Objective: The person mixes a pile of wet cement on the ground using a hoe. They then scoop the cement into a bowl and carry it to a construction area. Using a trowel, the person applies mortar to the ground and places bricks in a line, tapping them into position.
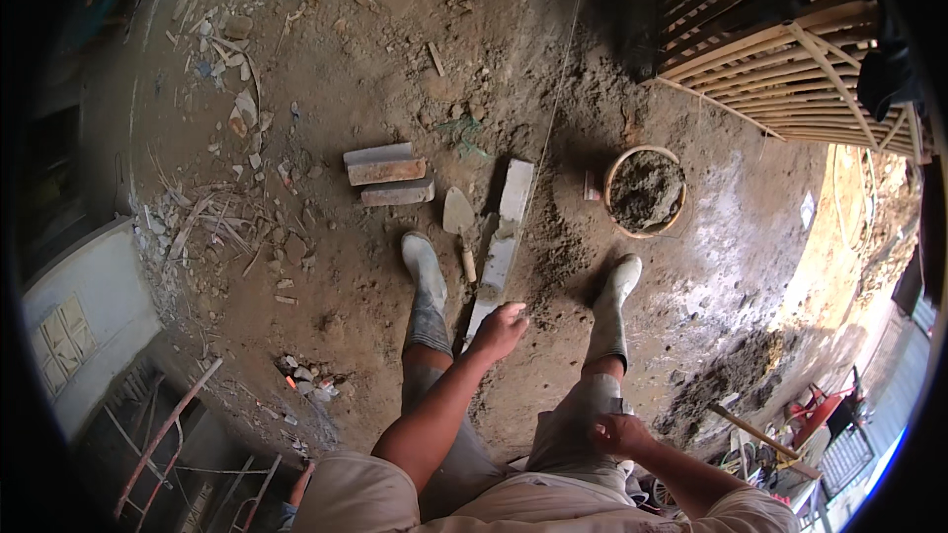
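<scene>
My left hand hangs above the near end of a row of grey blocks, its fingers curled closed; whether anything small is inside cannot be made out. By my right thigh and knee, my right hand is also curled, and what it holds, if anything, is hidden. The blocks lie end to end on the dirt, with mortar between them, beside a taut string line. A pointed trowel with a wooden handle rests just left of the row. Several loose bricks lie farther left.
A round bucket of wet mortar stands right of the row. My rubber boots straddle the blocks. Rubble litters the left ground. A slatted bamboo frame is at far right, with a long-handled tool and clutter near right.
</scene>
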`<state>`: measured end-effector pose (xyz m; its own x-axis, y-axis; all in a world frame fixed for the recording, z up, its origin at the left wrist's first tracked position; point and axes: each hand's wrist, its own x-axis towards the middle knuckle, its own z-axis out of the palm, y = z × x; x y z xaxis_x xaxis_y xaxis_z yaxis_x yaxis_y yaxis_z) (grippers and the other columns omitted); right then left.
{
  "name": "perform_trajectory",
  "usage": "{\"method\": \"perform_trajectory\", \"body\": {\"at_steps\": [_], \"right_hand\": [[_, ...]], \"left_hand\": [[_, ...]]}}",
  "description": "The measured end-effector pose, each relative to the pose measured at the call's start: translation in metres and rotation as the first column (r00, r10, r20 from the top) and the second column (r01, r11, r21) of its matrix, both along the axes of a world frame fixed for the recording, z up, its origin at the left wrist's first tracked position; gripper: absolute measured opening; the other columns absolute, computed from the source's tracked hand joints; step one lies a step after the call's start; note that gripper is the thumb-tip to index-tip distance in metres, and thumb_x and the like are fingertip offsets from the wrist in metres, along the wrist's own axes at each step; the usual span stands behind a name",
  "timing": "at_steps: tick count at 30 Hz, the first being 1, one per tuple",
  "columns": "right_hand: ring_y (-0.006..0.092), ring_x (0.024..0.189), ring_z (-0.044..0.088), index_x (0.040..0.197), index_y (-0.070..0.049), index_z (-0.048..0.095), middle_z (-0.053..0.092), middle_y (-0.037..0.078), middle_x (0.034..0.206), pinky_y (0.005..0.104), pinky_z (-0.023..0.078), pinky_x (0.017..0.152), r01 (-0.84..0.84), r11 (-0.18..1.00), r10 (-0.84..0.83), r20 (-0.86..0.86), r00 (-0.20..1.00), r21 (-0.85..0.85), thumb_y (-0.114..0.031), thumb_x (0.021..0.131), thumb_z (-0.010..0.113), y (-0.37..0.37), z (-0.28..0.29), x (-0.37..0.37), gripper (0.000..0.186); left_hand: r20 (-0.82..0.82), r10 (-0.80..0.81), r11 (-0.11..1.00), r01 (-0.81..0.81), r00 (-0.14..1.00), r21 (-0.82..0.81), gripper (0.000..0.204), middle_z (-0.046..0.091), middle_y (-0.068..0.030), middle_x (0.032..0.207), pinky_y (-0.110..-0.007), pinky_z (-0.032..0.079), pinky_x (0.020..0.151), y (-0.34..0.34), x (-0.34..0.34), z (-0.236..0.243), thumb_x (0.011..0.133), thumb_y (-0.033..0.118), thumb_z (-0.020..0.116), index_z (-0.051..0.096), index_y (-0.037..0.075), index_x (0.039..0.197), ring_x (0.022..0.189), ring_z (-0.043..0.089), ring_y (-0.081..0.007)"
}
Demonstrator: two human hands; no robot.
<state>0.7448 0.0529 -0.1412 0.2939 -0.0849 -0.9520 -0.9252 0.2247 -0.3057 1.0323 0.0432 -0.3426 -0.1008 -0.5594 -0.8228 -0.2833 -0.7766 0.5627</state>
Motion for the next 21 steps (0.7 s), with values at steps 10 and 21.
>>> {"method": "perform_trajectory", "body": {"at_steps": [10,21], "right_hand": [[0.039,0.119,0.051,0.122,-0.006,0.052,0.054,0.019,0.124,0.0458,0.045,0.099,0.331,0.848,-0.376,-0.03,0.926,-0.413,-0.043,0.085,0.068,-0.04,-0.4,0.256,0.055],[0.0329,0.119,0.055,0.121,-0.008,0.056,0.056,0.015,0.124,0.0431,0.049,0.097,0.277,0.919,-0.326,-0.145,0.934,-0.281,-0.041,0.083,0.069,-0.017,-0.486,0.293,0.052]], "left_hand": [[0.121,0.58,0.814,-0.578,0.806,-0.053,0.014,0.063,-0.0103,0.096,-0.031,0.052,0.081,0.034,0.052,-0.081,0.092,0.0,0.056,0.058,-0.003,0.106,0.087,0.064,-0.0184],[0.035,0.577,0.814,-0.578,0.816,0.063,0.009,0.064,-0.0064,0.093,-0.029,0.052,0.078,0.037,0.038,-0.068,0.095,0.005,0.056,0.06,0.0,0.102,0.083,0.064,-0.0153]]}}
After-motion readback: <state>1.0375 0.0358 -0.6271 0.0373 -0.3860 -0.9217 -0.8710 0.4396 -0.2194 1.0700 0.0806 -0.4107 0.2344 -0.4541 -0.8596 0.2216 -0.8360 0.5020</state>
